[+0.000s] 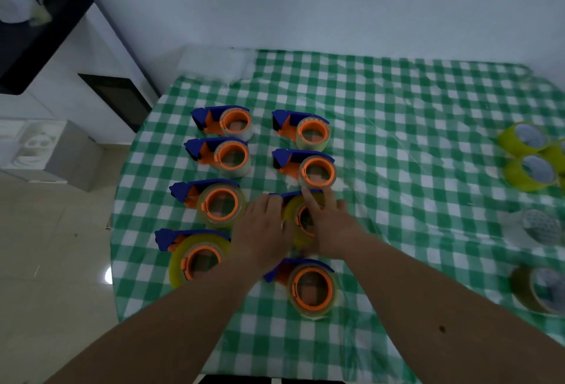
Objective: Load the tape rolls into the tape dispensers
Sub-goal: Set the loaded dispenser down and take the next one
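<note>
Fingers (315, 200) of the right hand (333, 227) lie across the tape dispenser (298, 218) at the middle of the surface (397, 126), seemingly pressing its yellowish roll; the left hand (263, 230) covers the dispenser's 9 o'clock side, fingertips curled over its blue top edge; how tightly either hand grips is lost to motion blur, and much of the orange hub is hidden beneath the palms; seven other loaded dispensers (221, 204) ring it from 6 to 12 o'clock; at 3 o'clock, loose tape rolls (532, 169) sit well apart, the outermost cut off by the frame edge; the checked cloth covers the surface.
</note>
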